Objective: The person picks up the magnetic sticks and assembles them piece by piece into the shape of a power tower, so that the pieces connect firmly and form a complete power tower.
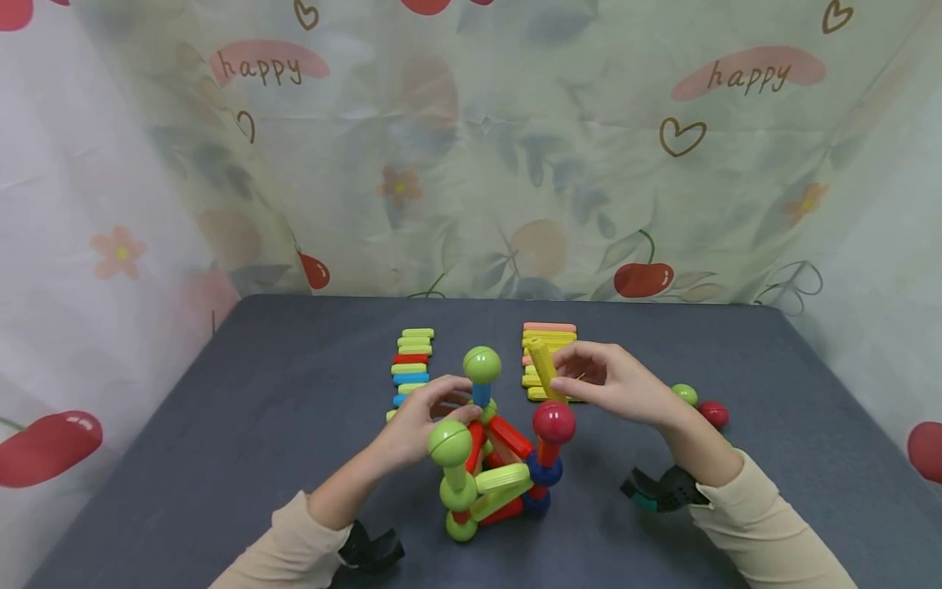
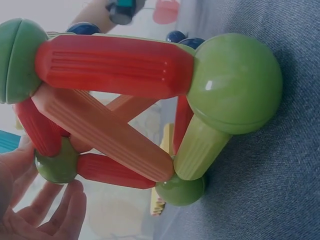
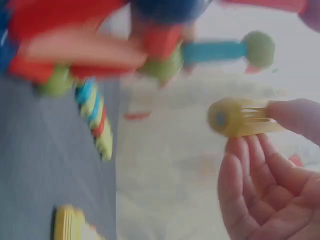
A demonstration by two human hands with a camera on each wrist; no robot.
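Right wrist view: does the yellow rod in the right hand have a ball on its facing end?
No, the right hand pinches the yellow rod, whose facing end is bare, showing a round bluish spot.

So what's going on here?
A person is handling a frame of coloured sticks and balls standing on the dark table. The right grip holds a yellow stick in the air, not joined to the frame. The left grip holds a green ball on the frame's far side. Behind lie a row of short sticks and a row of yellow and pink ones; loose balls sit off to the right.
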